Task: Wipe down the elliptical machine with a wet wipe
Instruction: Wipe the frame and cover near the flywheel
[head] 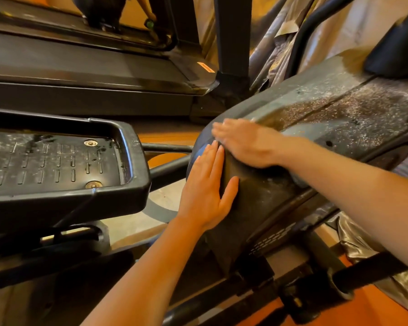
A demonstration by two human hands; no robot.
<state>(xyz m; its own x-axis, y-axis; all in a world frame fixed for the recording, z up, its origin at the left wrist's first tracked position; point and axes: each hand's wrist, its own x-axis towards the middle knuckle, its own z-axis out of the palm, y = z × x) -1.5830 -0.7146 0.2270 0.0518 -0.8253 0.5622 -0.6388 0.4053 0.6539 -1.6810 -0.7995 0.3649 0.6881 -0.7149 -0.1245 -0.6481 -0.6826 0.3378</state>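
Two hands lie on the elliptical machine's dark rounded housing (264, 196), which curves from lower centre up to the right edge. Its top (353, 107) is thickly speckled with pale dust. The left hand (205, 184) lies flat against the housing's front curve, fingers straight and together, thumb spread, gripping nothing. The right hand (245, 142) is blurred; it presses palm-down over the crest of the housing with fingers stretched out, and whether a wet wipe sits under it cannot be told, since no wipe shows at its edges.

No brand can be read anywhere. A row of pale marks low on the housing side (271, 241) is too smeared to make out as writing, and a small orange label (205, 67) on the treadmill deck is illegible.

Just left of the housing sits the elliptical's foot pedal (64, 165), a black tray with raised rim, slotted dusty tread and two round metal fasteners; its left part is cut off by the frame. Black tubes (167, 170) run between pedal and housing. Beyond lies a treadmill (80, 67) with a dark upright post (231, 36). Grey crumpled sheeting (276, 48) hangs at upper right, and more of it lies at the lower right. Orange floor (165, 137) shows between the parts.
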